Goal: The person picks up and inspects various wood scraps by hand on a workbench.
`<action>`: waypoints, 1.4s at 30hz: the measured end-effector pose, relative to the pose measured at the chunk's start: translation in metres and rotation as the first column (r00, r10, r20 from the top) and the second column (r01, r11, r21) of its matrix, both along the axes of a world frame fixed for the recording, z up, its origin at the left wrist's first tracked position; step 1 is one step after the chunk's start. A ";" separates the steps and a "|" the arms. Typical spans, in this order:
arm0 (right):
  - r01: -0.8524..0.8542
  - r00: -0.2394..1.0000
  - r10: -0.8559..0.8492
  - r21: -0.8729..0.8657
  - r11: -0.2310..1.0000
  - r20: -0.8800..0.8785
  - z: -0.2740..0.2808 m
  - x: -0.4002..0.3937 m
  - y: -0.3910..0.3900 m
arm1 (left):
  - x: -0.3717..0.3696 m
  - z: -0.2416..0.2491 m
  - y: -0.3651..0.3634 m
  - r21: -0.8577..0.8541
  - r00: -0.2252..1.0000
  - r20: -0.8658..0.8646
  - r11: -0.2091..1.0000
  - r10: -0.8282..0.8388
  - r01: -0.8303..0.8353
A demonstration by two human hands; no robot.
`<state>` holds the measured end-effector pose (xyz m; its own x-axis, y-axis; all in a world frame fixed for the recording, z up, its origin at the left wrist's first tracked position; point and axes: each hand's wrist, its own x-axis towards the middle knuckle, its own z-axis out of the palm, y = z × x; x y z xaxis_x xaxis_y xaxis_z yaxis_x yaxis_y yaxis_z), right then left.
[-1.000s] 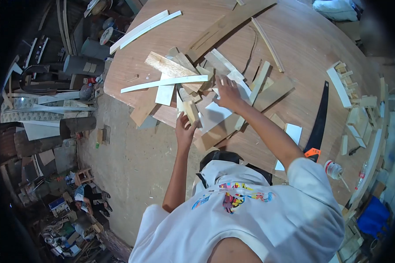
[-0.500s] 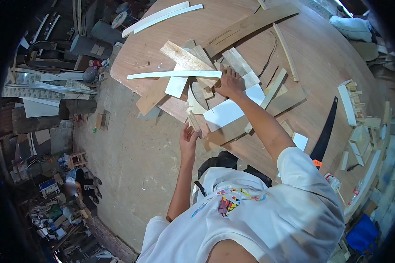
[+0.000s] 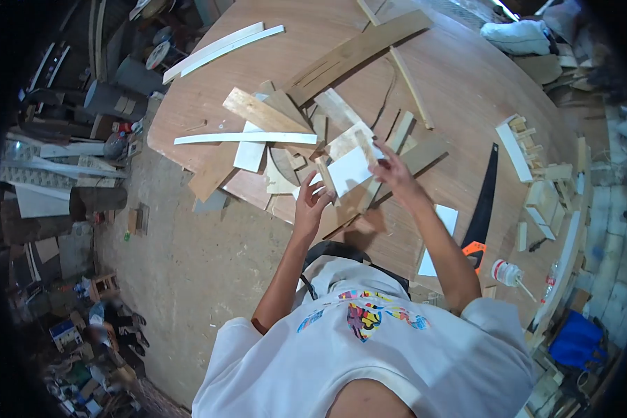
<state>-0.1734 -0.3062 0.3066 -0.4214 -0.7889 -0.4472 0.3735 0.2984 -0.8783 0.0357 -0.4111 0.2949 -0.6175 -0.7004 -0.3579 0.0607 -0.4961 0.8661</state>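
Observation:
My left hand (image 3: 315, 200) is closed on a short wooden strip (image 3: 324, 177) above the table's near edge. My right hand (image 3: 395, 174) pinches another small piece of wood (image 3: 365, 146), held over a white board (image 3: 348, 174). Both hands are above a heap of offcuts. Left of them a narrow white curved strip (image 3: 244, 138) lies across the pile, with a pale plank (image 3: 261, 109) behind it. A long brown board (image 3: 425, 155) passes beneath my right hand.
On the round wooden table (image 3: 460, 90) lie a handsaw (image 3: 482, 202) with an orange handle, a white bottle (image 3: 506, 272) and stacked small wooden frames (image 3: 545, 202). White strips (image 3: 216, 52) lie at the far left. A person (image 3: 108, 327) sits at lower left.
My right hand has moved off the pile toward the right and nearer me, now with a small wood piece. My left hand still has its strip, slightly raised. The whole view has shifted.

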 end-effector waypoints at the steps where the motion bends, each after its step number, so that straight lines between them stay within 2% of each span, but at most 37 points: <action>1: 0.004 0.997 0.004 -0.092 0.996 0.083 0.012 0.011 0.013 | -0.009 0.003 0.002 -0.036 0.997 -0.030 0.997 -0.071 0.070; 2: 0.015 0.986 0.016 -0.183 0.983 0.166 0.021 0.022 0.022 | -0.017 0.007 0.004 -0.073 0.988 -0.054 0.988 -0.142 0.138; 3: 0.034 0.987 -0.004 -0.181 0.983 0.163 0.027 0.031 0.029 | -0.024 0.009 0.004 -0.090 0.976 -0.084 0.977 -0.201 0.193; 5: 0.236 0.920 -0.094 -0.346 0.908 0.381 0.033 0.046 0.038 | -0.037 0.018 0.011 -0.114 0.959 -0.100 0.961 -0.264 0.253; 6: 0.254 0.919 -0.114 -0.344 0.904 0.379 0.033 0.047 0.042 | -0.043 0.024 0.014 -0.141 0.945 -0.113 0.947 -0.306 0.290; 8: 0.150 0.988 -0.123 -0.401 0.904 0.092 0.032 0.048 0.050 | -0.051 0.035 0.019 -0.149 0.929 -0.128 0.933 -0.346 0.327; 10: 0.163 0.986 -0.141 -0.389 0.907 0.084 0.040 0.048 0.056 | -0.056 0.038 0.022 -0.174 0.908 -0.139 0.912 -0.395 0.370; 12: 0.145 0.987 -0.159 -0.389 0.910 -0.002 0.038 0.049 0.062 | -0.059 0.038 0.026 -0.195 0.898 -0.139 0.901 -0.417 0.388; 18: 0.182 0.983 -0.162 -0.369 0.911 0.084 0.029 0.052 0.071 | -0.060 0.040 0.028 -0.196 0.880 -0.086 0.874 -0.467 0.444; 19: 0.182 0.983 -0.163 -0.369 0.911 0.084 0.029 0.052 0.074 | -0.059 0.040 0.027 -0.150 0.876 -0.083 0.875 -0.476 0.461; 21: 0.012 0.947 -0.134 -0.387 0.922 -0.291 0.036 0.050 0.079 | -0.056 0.041 0.025 -0.105 0.871 -0.079 0.873 -0.484 0.476; 22: 0.012 0.947 -0.134 -0.388 0.921 -0.290 0.043 0.049 0.080 | -0.053 0.041 0.024 0.022 0.854 -0.174 0.865 -0.491 0.502; 23: -0.033 0.896 -0.127 -0.350 0.936 -0.424 0.053 0.047 0.083 | -0.051 0.041 0.024 0.144 0.833 -0.269 0.835 -0.482 0.530; 24: -0.071 0.827 -0.115 -0.306 0.949 -0.550 0.062 0.045 0.085 | -0.051 0.046 0.023 0.143 0.833 -0.269 0.835 -0.484 0.531; 25: -0.069 0.827 -0.117 -0.306 0.949 -0.550 0.066 0.042 0.087 | -0.050 0.053 0.024 0.160 0.815 -0.277 0.811 -0.510 0.562; 27: -0.147 0.721 -0.100 -0.292 0.945 -0.686 0.071 0.036 0.090 | -0.050 0.059 0.023 0.175 0.794 -0.287 0.785 -0.537 0.594; 28: -0.146 0.720 -0.102 -0.292 0.945 -0.687 0.076 0.034 0.091 | -0.049 0.059 0.023 0.207 0.780 -0.284 0.759 -0.557 0.618; 30: -0.193 0.623 -0.057 -0.224 0.955 -0.780 0.083 0.031 0.093 | -0.050 0.062 0.024 0.238 0.764 -0.284 0.730 -0.579 0.641; 33: -0.218 0.626 -0.076 -0.267 0.939 -0.776 0.080 0.029 0.094 | -0.053 0.067 0.030 0.248 0.752 -0.271 0.711 -0.601 0.658; 37: -0.191 0.666 -0.059 -0.247 0.950 -0.744 0.083 0.028 0.096 | -0.060 0.065 0.036 0.130 0.744 -0.271 0.743 -0.611 0.657; 39: -0.222 0.606 -0.016 -0.188 0.957 -0.795 0.084 0.027 0.097 | -0.063 0.065 0.039 0.093 0.740 -0.248 0.745 -0.625 0.660; 42: -0.231 0.616 0.016 -0.161 0.959 -0.787 0.080 0.025 0.101 | -0.067 0.073 0.045 0.066 0.769 -0.218 0.777 -0.601 0.626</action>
<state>-0.1485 -0.2051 0.3863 -0.4138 -0.8897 0.1929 -0.5001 0.0451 -0.8648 -0.0318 -0.3663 0.3680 -0.9596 -0.1065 -0.2606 -0.1516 -0.5843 0.7972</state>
